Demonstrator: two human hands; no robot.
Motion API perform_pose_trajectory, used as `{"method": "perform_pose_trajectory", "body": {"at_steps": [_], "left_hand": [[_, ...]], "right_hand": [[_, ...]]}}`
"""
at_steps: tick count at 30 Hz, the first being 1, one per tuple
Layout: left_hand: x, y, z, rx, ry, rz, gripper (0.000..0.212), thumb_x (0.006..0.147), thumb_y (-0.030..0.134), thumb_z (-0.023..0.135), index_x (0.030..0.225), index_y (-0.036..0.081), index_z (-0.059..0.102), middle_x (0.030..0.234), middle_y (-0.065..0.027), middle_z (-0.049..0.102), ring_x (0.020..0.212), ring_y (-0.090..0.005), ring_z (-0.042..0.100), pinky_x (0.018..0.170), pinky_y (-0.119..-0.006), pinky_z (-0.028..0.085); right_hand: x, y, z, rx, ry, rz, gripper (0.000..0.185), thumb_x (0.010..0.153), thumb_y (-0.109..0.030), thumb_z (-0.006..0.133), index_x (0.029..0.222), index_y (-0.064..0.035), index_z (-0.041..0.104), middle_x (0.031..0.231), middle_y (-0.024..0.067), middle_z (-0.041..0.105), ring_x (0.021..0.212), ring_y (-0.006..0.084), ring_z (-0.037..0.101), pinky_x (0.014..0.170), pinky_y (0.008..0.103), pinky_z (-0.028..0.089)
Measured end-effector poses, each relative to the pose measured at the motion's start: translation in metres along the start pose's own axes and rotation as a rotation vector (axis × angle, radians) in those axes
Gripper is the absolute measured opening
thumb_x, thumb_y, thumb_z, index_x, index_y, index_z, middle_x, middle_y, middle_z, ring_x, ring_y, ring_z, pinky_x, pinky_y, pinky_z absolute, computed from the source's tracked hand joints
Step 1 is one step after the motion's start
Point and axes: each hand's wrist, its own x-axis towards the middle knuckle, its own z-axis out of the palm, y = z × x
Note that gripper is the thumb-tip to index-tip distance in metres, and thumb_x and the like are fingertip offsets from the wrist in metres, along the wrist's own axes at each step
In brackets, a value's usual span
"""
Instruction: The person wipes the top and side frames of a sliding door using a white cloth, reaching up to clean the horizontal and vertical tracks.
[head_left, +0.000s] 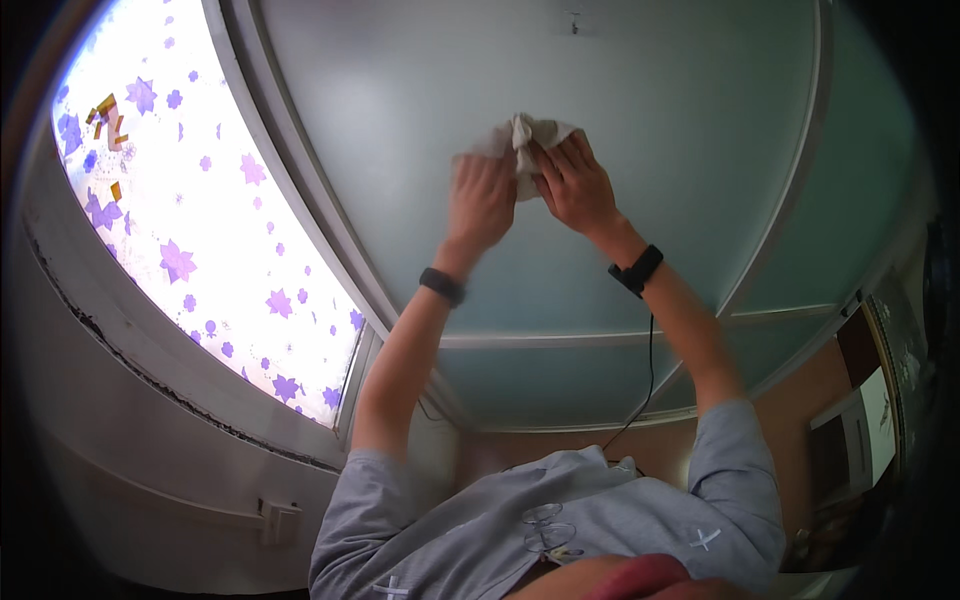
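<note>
A crumpled off-white cloth (525, 139) lies between my two raised hands, against a pale frosted panel (405, 97) set in a light frame. My left hand (481, 196), blurred, rests on the cloth's left part with its fingers stretched upward. On the cloth's right part is my right hand (576, 180), its fingers bent over the fabric. Each wrist wears a black band. Part of the cloth is hidden under the fingers.
A bright window with purple flower film (277, 262) is at the left. Below it, a white switch box (280, 523) sits on the wall. A small hook (574, 24) shows high on the panel. A black cable (651, 360) hangs near my right forearm.
</note>
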Motion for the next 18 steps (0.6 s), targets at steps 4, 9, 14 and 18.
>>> {"method": "perform_pose_trajectory", "body": {"at_steps": [4,9,14,18], "left_hand": [[0.072,-0.007,0.002,0.019,0.053,-0.026,0.053,0.086,0.006,0.054,0.137,0.000,0.044,0.134,-0.0176,0.048,0.127,-0.0380,0.042,0.110,-0.048,0.031],[0.098,-0.003,0.007,0.018,0.116,-0.043,0.052,0.086,0.007,0.055,0.136,0.000,0.044,0.134,-0.0176,0.048,0.127,-0.0396,0.041,0.110,-0.047,0.032],[0.078,0.020,0.005,-0.014,-0.050,-0.053,0.059,0.084,0.004,0.061,0.140,-0.003,0.043,0.141,-0.0210,0.046,0.135,-0.0371,0.040,0.116,-0.051,0.026],[0.043,0.030,0.018,0.010,-0.093,-0.079,0.061,0.083,0.005,0.062,0.140,-0.003,0.042,0.144,-0.0214,0.042,0.135,-0.0384,0.038,0.115,-0.051,0.027]], "right_hand": [[0.051,0.044,-0.015,-0.127,0.140,0.032,0.044,0.088,-0.023,0.064,0.128,-0.0054,0.058,0.116,0.0123,0.061,0.115,0.0393,0.054,0.099,0.0421,0.049],[0.068,0.053,-0.018,-0.145,0.254,0.027,0.043,0.088,-0.022,0.064,0.127,-0.0059,0.059,0.117,0.0098,0.060,0.115,0.0373,0.054,0.098,0.0407,0.050],[0.053,0.043,-0.027,-0.029,0.208,0.018,0.041,0.087,-0.017,0.064,0.125,-0.0045,0.059,0.116,0.0100,0.059,0.115,0.0347,0.054,0.096,0.0375,0.052],[0.024,0.031,-0.028,0.072,0.145,0.001,0.039,0.086,-0.014,0.064,0.123,-0.0032,0.058,0.116,0.0115,0.058,0.115,0.0340,0.054,0.098,0.0373,0.051]]}}
